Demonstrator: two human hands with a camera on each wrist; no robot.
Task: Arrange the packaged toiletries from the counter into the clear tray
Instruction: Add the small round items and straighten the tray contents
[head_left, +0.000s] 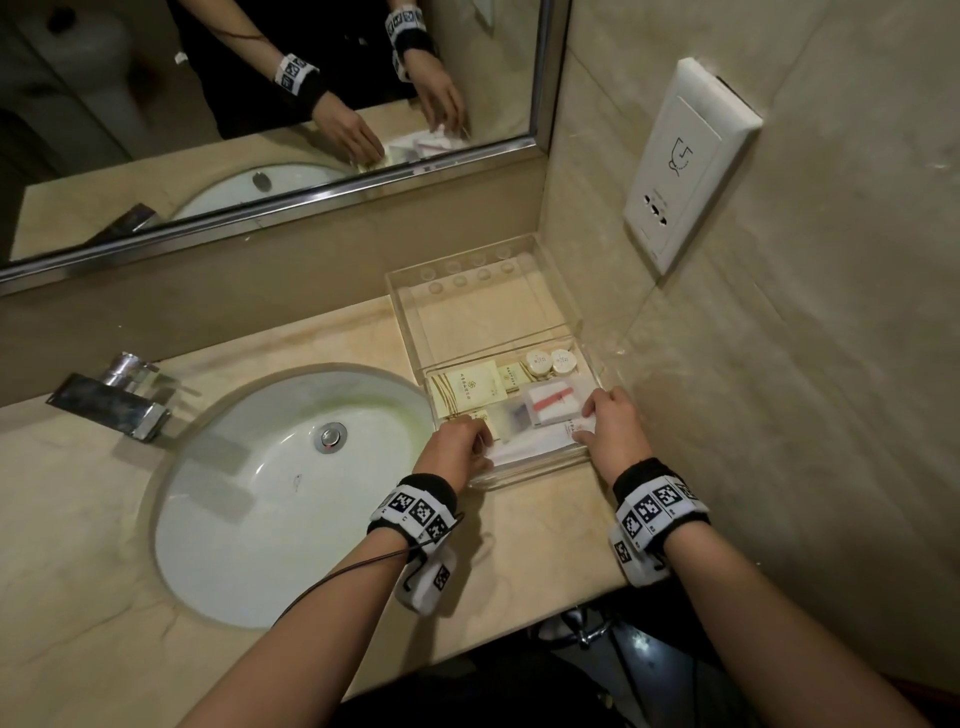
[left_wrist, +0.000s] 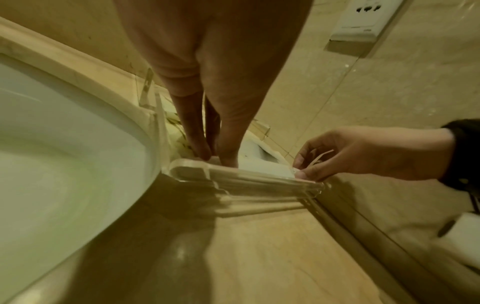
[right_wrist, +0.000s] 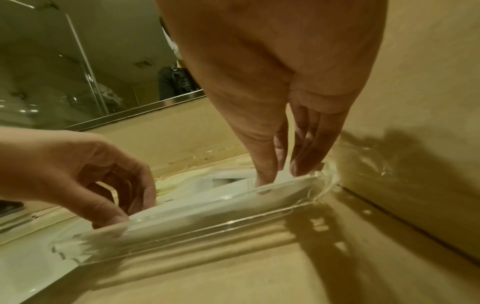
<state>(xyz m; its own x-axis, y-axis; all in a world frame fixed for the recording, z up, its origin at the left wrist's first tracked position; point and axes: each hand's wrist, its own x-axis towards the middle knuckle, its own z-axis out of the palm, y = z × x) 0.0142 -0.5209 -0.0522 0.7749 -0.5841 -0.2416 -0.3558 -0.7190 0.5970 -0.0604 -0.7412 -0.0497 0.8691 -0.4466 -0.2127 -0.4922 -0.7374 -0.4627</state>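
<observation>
1. Bench (head_left: 519, 561): beige marble, with a sink (head_left: 270, 499) at 9 o'clock of your hands.
2. Clear tray (head_left: 410, 312): sits on the bench in the wall corner, at 12 o'clock of your wrists; the packaged toiletries lie in its near compartment.
3. Long white packet (head_left: 535, 444): lies along the tray's near wall, between your two hands.
4. Your left hand (head_left: 457, 441): fingers (left_wrist: 200, 148) together, tips pinching the packet's 9 o'clock end.
5. Your right hand (head_left: 615, 426): fingers (right_wrist: 267, 164) clamped on the packet's 3 o'clock end.
6. Two small round jars (head_left: 550, 362): at the compartment's 1 o'clock corner.
</observation>
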